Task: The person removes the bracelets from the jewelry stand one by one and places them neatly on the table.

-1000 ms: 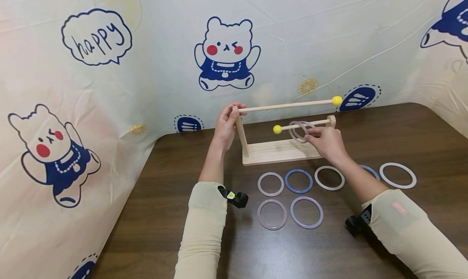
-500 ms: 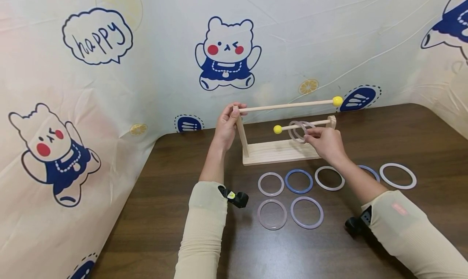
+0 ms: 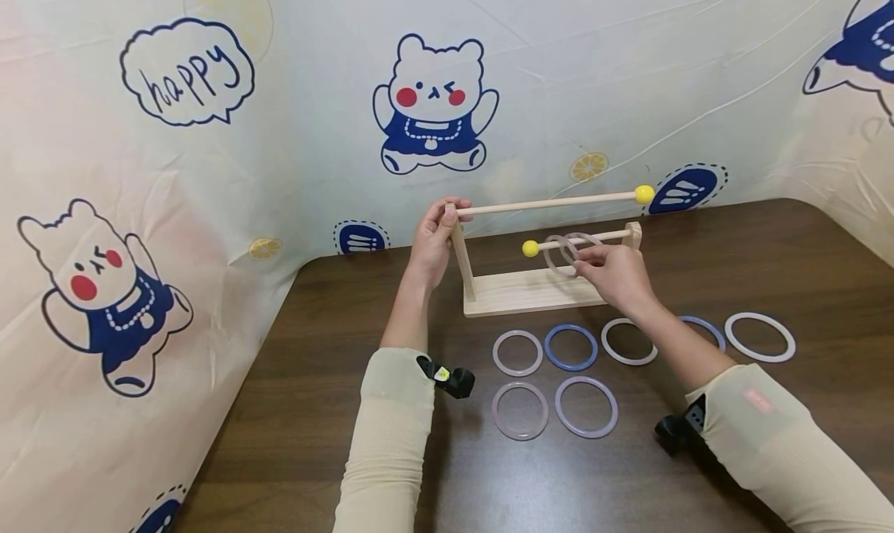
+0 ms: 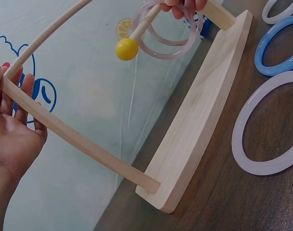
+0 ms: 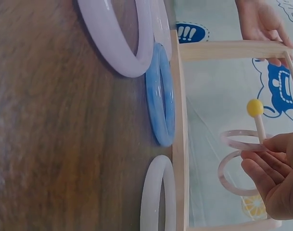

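A wooden stand (image 3: 513, 292) has two dowels with yellow ball ends, facing opposite ways. My left hand (image 3: 431, 242) grips the top of its left post, where the long upper dowel (image 3: 559, 202) joins. Two pale pink, see-through rings hang around the shorter lower dowel (image 3: 615, 236). Thumb and fingertips of my right hand (image 3: 618, 275) pinch the ring (image 5: 242, 145) nearer the yellow ball (image 5: 255, 108). Behind it, the second ring (image 5: 222, 175) hangs tilted closer to the right post, partly covered by my fingers in the right wrist view.
In front of the stand, several rings lie flat on the dark wooden table (image 3: 335, 409): a blue ring (image 3: 547, 347), a lilac ring (image 3: 616, 409), a pink ring (image 3: 494, 410) and white ones. My right forearm partly covers another blue ring (image 3: 707, 323). A printed cloth (image 3: 314, 129) hangs behind.
My right hand has moved slightly left along the lower dowel, bringing the pinched ring nearer the yellow ball and apart from the second ring. My left hand stays on the post.
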`<act>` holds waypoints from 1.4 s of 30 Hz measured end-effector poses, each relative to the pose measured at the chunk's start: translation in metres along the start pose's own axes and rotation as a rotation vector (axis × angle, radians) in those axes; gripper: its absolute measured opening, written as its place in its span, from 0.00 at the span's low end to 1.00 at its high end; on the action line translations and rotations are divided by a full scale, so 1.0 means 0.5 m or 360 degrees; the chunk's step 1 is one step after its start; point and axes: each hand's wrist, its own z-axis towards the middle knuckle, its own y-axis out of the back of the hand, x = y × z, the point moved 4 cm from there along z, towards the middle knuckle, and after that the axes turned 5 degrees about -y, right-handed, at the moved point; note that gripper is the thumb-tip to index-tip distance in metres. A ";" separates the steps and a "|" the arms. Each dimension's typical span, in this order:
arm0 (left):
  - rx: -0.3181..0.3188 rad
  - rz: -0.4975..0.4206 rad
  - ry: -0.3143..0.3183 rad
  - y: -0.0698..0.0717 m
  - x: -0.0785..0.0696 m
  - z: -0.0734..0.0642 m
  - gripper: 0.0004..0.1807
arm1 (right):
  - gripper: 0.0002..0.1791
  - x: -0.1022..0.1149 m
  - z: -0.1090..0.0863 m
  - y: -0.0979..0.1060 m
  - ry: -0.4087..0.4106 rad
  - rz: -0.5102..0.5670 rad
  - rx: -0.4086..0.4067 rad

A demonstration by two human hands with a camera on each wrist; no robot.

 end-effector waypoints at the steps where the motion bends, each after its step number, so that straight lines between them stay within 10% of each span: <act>1: 0.0000 0.0001 0.0001 0.000 0.000 0.000 0.07 | 0.09 0.001 0.000 0.000 0.0002 -0.0003 0.0003; 42: -0.0005 -0.0055 0.0001 -0.004 -0.003 -0.001 0.08 | 0.09 0.044 0.009 -0.031 0.0105 0.0055 0.0016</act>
